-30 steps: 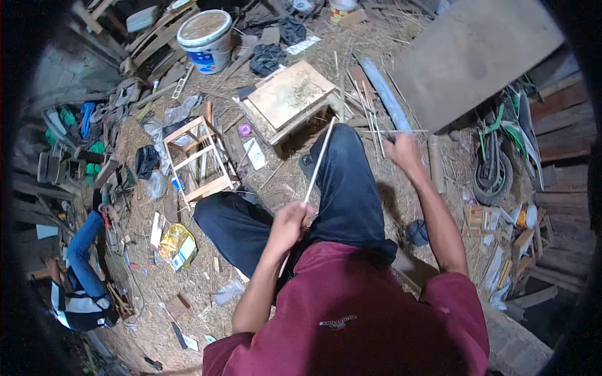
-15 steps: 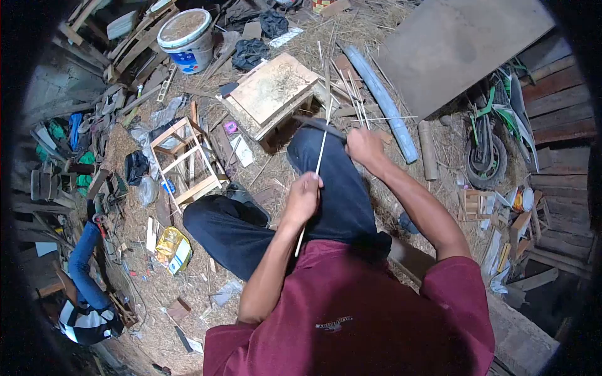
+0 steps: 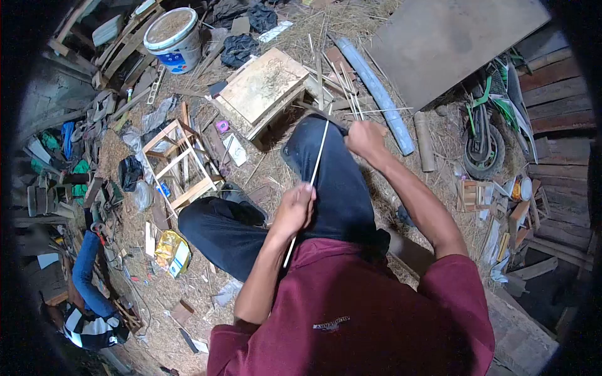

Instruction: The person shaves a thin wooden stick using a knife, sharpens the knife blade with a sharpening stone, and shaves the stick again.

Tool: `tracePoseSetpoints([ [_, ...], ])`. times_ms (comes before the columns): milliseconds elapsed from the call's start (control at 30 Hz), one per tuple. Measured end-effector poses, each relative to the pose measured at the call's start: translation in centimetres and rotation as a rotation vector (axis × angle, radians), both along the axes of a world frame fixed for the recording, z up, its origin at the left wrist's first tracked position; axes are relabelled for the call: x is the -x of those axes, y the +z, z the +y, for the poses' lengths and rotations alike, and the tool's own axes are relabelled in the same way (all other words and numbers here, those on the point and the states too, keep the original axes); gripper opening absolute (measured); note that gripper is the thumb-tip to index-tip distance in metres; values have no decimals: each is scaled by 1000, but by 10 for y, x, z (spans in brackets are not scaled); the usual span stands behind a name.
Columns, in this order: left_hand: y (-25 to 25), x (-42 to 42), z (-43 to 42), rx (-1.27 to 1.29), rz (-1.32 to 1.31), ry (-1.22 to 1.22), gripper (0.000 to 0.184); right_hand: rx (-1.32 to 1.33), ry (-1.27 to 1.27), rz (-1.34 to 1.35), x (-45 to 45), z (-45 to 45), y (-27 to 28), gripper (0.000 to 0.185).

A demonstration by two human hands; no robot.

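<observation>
My left hand (image 3: 295, 210) is closed around a thin pale stick (image 3: 322, 150), in front of my torso. The stick slants up and away across my raised thigh, with its near end below my wrist. At the knee, my right hand (image 3: 367, 139) is a fist on a dark-bladed knife (image 3: 335, 125), its handle hidden by the fingers. The blade lies across the knee, and the stick's far end meets it there. Beyond the right hand, several similar thin sticks (image 3: 352, 94) lie loosely together on the floor.
Ahead stands a low wooden box (image 3: 263, 88); to its left are a small wooden frame (image 3: 182, 166) and a white bucket (image 3: 172, 41). A blue-grey roll (image 3: 376, 94), a large board (image 3: 461, 47) and a motorbike wheel (image 3: 486, 150) are at right. Another person (image 3: 91, 276) is at far left.
My left hand has drawn the stick back toward my body and slightly left, so its far end now sits near the blade. The right hand stays at the knee. The view has shifted slightly.
</observation>
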State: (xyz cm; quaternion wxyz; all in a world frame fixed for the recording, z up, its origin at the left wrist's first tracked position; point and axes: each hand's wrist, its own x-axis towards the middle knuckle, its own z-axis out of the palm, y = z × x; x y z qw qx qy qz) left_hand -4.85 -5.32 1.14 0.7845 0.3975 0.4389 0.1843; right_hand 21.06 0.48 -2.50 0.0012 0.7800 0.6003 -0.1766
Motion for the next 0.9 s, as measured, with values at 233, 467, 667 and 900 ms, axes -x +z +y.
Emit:
tracePoseSetpoints([
  [233,-1,78,-26,153,-28,203,30,-213,-228,132,-41,1,-63,36],
  [467,22,59,44,-102,-42,304,24,-698,-381,511,-18,39,-8,39],
  [667,16,48,94,-205,-15,298,21,-834,-167,784,32,92,44,34],
  [900,-57,81,185,-268,336,182,19,-424,157,545,94,156,-24,31],
])
